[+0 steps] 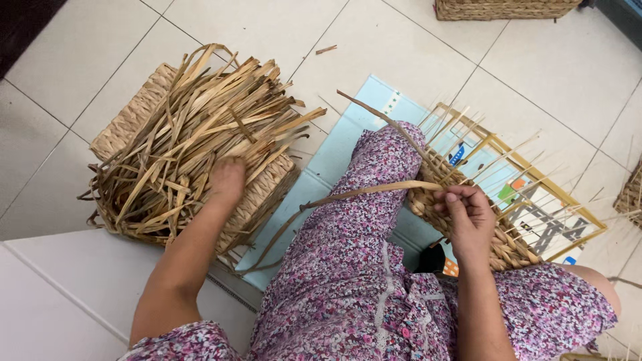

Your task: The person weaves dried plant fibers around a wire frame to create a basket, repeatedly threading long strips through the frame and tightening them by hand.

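Left hand (226, 179) buried in the dried strip pile (194, 134) atop a woven basket (134, 110), fingers hidden, state unclear; right hand (468, 217) fingers pinch a long strip (361, 192) against the half-woven basket (498, 244) on the lap.

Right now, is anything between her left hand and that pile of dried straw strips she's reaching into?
Nothing visible does. The left hand is already buried in the pile of dried strips heaped on the woven basket. The right hand is apart from it, pinching one long strip against the half-woven basket.
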